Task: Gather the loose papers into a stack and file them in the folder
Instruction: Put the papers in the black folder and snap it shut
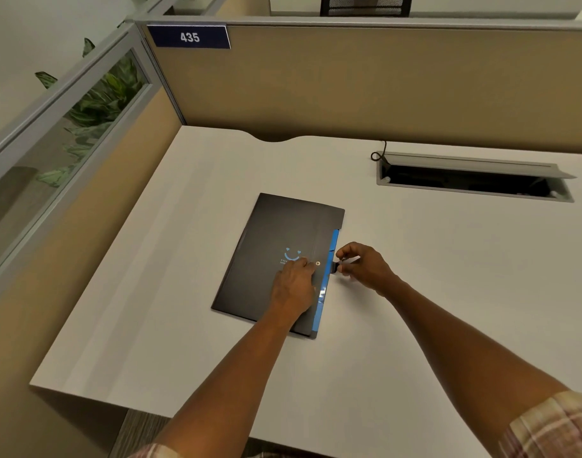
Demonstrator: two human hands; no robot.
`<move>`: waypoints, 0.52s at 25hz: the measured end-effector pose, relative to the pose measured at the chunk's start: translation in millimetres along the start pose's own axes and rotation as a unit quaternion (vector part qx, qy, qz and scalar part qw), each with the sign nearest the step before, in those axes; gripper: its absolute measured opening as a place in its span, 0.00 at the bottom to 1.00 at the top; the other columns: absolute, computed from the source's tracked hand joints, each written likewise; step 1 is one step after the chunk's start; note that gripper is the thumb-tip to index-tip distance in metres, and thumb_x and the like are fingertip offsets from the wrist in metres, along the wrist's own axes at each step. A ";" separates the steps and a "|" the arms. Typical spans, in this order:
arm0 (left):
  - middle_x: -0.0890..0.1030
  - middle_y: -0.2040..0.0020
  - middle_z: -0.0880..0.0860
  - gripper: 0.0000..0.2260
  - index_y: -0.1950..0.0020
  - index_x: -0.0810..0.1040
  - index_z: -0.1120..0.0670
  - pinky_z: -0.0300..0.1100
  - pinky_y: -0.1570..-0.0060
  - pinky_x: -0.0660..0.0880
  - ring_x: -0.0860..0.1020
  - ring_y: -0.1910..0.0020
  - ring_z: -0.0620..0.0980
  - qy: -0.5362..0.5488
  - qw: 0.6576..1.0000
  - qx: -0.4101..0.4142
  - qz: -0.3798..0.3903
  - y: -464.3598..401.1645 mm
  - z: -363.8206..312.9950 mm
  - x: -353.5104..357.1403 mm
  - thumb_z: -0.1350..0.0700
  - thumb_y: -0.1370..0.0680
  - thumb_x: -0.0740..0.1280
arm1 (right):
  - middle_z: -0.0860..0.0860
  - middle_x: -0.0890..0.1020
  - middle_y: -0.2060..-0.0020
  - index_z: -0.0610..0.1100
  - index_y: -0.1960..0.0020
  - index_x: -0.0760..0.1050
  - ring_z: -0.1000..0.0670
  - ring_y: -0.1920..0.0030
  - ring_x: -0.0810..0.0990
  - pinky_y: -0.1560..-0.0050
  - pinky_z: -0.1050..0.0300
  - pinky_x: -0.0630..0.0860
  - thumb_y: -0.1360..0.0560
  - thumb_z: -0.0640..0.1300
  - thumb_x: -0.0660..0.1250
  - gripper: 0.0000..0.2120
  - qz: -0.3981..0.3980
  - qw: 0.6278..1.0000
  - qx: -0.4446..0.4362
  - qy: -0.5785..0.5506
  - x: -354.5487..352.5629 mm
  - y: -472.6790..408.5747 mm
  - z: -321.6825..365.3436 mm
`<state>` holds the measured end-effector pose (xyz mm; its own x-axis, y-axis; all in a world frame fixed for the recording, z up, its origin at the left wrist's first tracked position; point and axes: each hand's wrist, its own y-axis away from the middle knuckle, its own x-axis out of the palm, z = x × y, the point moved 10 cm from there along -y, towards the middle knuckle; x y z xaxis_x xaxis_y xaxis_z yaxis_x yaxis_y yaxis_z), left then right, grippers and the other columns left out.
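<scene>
While the closed dark folder [276,259] lies flat near the middle of the white table [151,325], the left hand [294,285] presses palm-down on its cover, its grip holding nothing, and the right hand [362,264] pinches a small dark strap [335,266] at the folder's blue right edge.

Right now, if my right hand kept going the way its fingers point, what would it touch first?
The right hand points left, pinching a small dark strap at the folder's blue edge. It would probably meet that edge first, then the left hand pressing on the cover.
</scene>
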<state>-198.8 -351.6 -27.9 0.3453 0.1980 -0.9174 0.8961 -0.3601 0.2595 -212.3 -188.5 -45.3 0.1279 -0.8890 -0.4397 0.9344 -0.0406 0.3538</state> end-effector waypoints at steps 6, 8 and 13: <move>0.64 0.24 0.55 0.30 0.24 0.64 0.53 0.49 0.31 0.66 0.67 0.28 0.57 0.001 0.998 0.002 0.055 0.6 4.9 5.8 0.56 0.24 0.70 | 0.45 0.82 0.47 0.42 0.41 0.77 0.44 0.52 0.81 0.44 0.46 0.78 0.29 0.37 0.75 0.18 -0.024 0.995 -0.038 0.094 17.5 -0.3 19.1; 0.64 0.24 0.55 0.30 0.24 0.63 0.53 0.50 0.32 0.67 0.68 0.29 0.57 0.003 0.999 -0.003 0.053 3.3 5.5 5.3 0.57 0.24 0.70 | 0.44 0.81 0.44 0.42 0.37 0.75 0.44 0.50 0.81 0.43 0.47 0.77 0.28 0.35 0.73 0.21 -0.023 0.989 -0.057 0.138 24.5 2.4 24.0; 0.71 0.29 0.56 0.32 0.23 0.59 0.51 0.50 0.34 0.71 0.74 0.34 0.57 0.046 0.998 -0.026 0.045 6.9 10.8 5.2 0.55 0.23 0.70 | 0.45 0.79 0.41 0.47 0.35 0.77 0.45 0.44 0.78 0.45 0.58 0.72 0.27 0.33 0.68 0.22 -0.006 0.965 -0.139 0.223 37.5 15.8 29.7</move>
<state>-193.9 -362.9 -34.1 0.4470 0.2516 -0.8584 0.8728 -0.3330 0.3569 -202.7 -236.0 -31.7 0.1896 -0.6022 -0.7755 0.9817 0.1304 0.1388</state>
